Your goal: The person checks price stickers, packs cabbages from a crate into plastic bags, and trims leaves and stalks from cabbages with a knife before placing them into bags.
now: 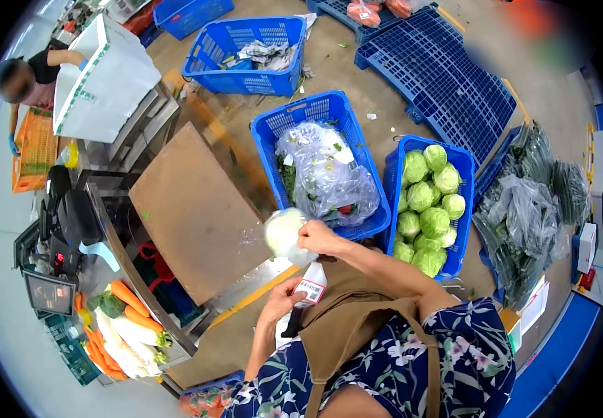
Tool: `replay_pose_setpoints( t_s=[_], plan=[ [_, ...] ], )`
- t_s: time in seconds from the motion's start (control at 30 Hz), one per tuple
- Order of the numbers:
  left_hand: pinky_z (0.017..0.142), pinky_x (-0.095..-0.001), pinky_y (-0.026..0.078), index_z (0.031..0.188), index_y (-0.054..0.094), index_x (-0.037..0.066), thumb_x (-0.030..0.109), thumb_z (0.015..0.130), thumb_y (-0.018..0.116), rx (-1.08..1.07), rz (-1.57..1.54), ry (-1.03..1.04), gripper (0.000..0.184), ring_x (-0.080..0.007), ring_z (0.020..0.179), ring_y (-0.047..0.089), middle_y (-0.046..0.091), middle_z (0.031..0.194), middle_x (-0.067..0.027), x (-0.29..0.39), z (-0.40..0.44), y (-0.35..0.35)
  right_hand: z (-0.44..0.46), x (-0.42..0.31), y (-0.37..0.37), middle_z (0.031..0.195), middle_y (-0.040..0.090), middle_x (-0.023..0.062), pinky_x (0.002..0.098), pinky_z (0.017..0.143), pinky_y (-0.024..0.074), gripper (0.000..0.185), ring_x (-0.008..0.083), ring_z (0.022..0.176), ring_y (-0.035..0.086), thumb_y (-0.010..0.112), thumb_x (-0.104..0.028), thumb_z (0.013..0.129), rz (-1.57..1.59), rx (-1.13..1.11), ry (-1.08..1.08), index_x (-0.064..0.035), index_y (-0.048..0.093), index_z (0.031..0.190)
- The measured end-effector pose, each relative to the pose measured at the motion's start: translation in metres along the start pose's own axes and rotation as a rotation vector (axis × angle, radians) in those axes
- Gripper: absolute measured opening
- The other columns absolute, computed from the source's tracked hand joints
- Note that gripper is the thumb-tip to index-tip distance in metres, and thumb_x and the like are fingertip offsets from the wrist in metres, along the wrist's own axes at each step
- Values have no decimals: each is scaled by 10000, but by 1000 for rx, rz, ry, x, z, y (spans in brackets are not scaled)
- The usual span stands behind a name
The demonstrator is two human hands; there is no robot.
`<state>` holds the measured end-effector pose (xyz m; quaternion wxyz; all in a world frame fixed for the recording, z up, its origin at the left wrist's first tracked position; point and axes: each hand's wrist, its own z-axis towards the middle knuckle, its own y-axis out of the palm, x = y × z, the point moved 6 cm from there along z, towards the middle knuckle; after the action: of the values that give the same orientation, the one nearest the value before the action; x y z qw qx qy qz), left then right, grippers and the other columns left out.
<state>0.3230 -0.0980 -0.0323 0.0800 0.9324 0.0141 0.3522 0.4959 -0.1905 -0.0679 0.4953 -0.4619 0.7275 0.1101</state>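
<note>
My right hand is closed on the gathered neck of a clear plastic bag with a pale green cabbage inside. The bagged cabbage hangs just past the near corner of a brown board. Closer to my body, my left hand pinches a white printed label with a red edge and a square code. To the right stands a blue crate of cabbages. Ahead, another blue crate holds crumpled clear plastic bags and some greens.
Carrots and white radishes lie at left beside a scale. A co-worker handles a white foam box. Blue pallets and bagged dark green vegetables are at right.
</note>
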Motion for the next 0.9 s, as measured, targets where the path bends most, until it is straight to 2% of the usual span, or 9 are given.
replay_pose_setpoints(
  t_s=[0.13,0.37,0.43,0.47,0.5,0.6,0.63,0.73,0.9],
  plan=[
    [840,-265,491,1222,574,5,-37,829,607,24,-186,38,397,-118,909,617,662,1041,-50,-19,-11,-23,-9,19,10,835,672,223,444,793,497,276,357,819,661,582,-235,688,-278,41,216,-17,714,794],
    [847,-283,498,1229,564,-7,-47,815,610,193,-276,16,418,-135,923,626,663,1045,-61,-36,-43,-53,-35,61,-28,842,663,245,411,735,508,291,364,793,656,587,-211,672,-205,36,337,38,689,782],
    [849,-290,497,1226,563,-11,-42,808,618,223,-307,-14,423,-141,927,625,662,1040,-61,-36,-36,-60,-56,66,-46,783,648,247,418,719,503,314,365,754,650,583,-232,680,-116,115,262,43,672,801],
    [846,-290,497,1224,566,-11,-39,805,622,184,-238,-39,424,-141,927,624,663,1037,-61,-28,-24,-61,-62,88,-49,624,609,221,401,575,487,264,273,546,626,589,-184,713,-138,223,186,73,644,709],
    [844,-291,497,1222,568,-10,-36,802,626,147,-171,-72,425,-141,926,623,663,1034,-61,-20,-13,-61,-72,110,-50,587,605,171,361,521,474,235,220,518,607,588,-156,732,-113,249,242,69,651,709],
    [823,-281,495,1215,585,17,-26,793,636,32,165,-83,427,-127,911,614,666,1023,-48,8,38,-64,-102,111,-59,566,584,94,304,478,437,196,158,520,573,589,-132,746,430,306,385,48,663,719],
    [825,-279,492,1218,583,20,-21,798,634,16,109,-66,425,-126,917,612,666,1026,-45,29,51,-59,-104,104,-65,566,550,38,256,449,390,165,109,517,524,587,-110,756,552,346,380,34,660,724],
    [827,-272,491,1230,569,16,-9,817,623,6,29,-1,418,-120,925,611,662,1047,-41,91,67,-35,-83,99,-99,584,567,68,291,433,393,199,122,454,498,568,-107,747,648,423,268,73,647,719],
    [800,-297,516,1223,561,-8,-31,818,611,127,-82,-30,408,-152,916,631,658,1051,-81,105,80,-31,-32,105,-207,591,559,52,288,444,399,180,128,493,491,565,-104,750,705,510,340,48,644,695]
  ],
)
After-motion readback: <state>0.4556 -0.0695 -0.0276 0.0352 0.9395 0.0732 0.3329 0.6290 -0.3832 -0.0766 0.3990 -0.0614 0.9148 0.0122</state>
